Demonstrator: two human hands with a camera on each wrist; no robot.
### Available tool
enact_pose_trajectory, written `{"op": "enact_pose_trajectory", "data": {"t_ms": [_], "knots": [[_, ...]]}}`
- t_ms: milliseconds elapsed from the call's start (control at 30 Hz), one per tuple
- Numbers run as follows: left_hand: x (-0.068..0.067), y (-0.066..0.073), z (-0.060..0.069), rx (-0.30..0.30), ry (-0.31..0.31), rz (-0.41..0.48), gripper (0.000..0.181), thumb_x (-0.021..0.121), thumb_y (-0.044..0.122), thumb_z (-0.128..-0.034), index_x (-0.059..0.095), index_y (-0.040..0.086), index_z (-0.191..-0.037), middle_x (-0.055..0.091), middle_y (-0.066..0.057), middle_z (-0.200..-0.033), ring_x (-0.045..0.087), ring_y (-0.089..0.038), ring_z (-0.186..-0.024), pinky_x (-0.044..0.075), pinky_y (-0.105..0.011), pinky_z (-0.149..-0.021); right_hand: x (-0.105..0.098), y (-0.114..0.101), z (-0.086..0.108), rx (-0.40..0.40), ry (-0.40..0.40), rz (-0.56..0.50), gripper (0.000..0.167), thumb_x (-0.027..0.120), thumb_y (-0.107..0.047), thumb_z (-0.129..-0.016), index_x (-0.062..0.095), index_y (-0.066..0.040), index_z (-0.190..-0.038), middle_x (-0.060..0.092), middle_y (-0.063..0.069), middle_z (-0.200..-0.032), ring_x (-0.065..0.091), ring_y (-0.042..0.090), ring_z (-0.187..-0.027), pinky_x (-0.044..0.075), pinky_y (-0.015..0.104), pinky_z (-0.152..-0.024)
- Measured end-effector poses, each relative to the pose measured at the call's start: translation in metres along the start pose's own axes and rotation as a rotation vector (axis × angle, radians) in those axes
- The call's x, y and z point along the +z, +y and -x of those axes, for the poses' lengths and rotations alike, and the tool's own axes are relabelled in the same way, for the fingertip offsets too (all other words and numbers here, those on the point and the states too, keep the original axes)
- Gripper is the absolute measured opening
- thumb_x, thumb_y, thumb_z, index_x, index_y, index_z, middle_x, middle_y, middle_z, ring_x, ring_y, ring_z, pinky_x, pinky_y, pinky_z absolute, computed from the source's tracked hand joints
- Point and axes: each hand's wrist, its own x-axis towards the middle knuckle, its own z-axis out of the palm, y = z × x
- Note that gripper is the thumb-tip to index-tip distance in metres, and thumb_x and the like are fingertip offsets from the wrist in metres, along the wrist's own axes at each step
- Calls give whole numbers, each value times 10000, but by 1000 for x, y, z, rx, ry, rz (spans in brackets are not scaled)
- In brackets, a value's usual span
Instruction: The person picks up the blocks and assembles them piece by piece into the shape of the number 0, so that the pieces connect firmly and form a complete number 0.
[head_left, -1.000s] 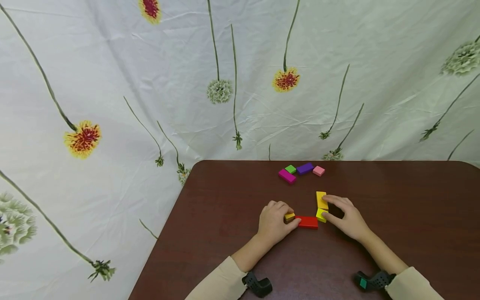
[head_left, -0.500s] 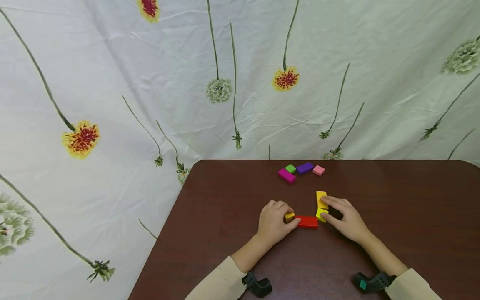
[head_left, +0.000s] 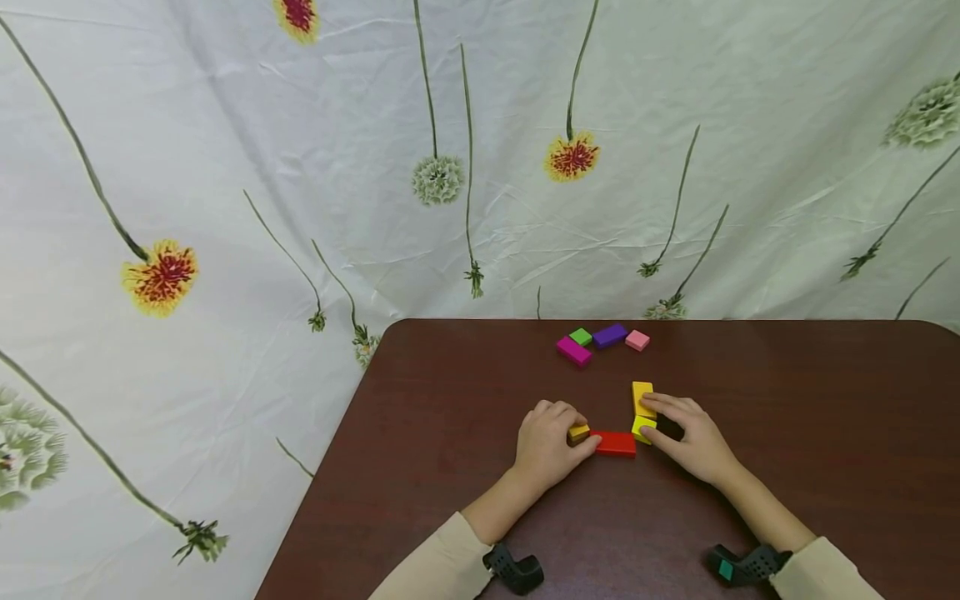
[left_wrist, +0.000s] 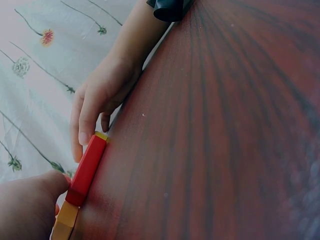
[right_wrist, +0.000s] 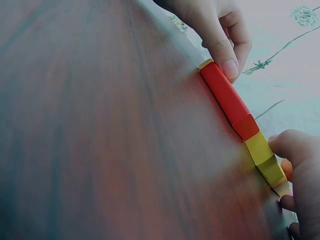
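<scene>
A red block [head_left: 617,444] lies flat on the table, with a yellow-orange block [head_left: 578,432] at its left end. My left hand [head_left: 551,446] curls its fingers round the yellow-orange block, partly hiding it, while its thumb touches the red block. At the red block's right end sits a small bright yellow block [head_left: 643,429]. A longer yellow block [head_left: 642,397] continues away from it. Along the right side of these two, my right hand [head_left: 693,437] touches them with loosely bent fingers, thumb at the small one and fingertip on the longer one. The right wrist view shows the red block [right_wrist: 227,95] meeting yellow.
Toward the table's far edge lie a magenta block [head_left: 574,352], a green block [head_left: 581,337], a purple block [head_left: 610,337] and a pink block [head_left: 637,341]. Behind the dark brown table [head_left: 787,400] hangs a flower-patterned cloth [head_left: 360,125].
The right fingertips shift very slightly left along the yellow blocks. The left hand and all the blocks keep their places.
</scene>
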Motion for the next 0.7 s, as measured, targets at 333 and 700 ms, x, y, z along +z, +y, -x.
{"op": "enact_pose_trajectory", "data": {"t_ms": [333, 700], "knots": [[1, -3, 3, 0, 17, 7, 198, 749, 378, -844, 729, 185, -885, 668, 83, -901, 552, -122, -828, 437, -228, -708, 2, -3, -1, -4, -9, -20, 439, 770, -130, -822, 658, 7, -1225, 610, 178, -1274, 528, 359, -1089, 420, 586, -861], [-6, -12, -35, -47, 10, -2, 213, 712, 368, -872, 738, 172, -950, 696, 60, -960, 573, -145, -868, 461, -244, -728, -3, -7, 1, 25, -13, -17, 443, 772, -144, -826, 657, 2, -1229, 609, 179, -1273, 526, 363, -1088, 401, 598, -868]]}}
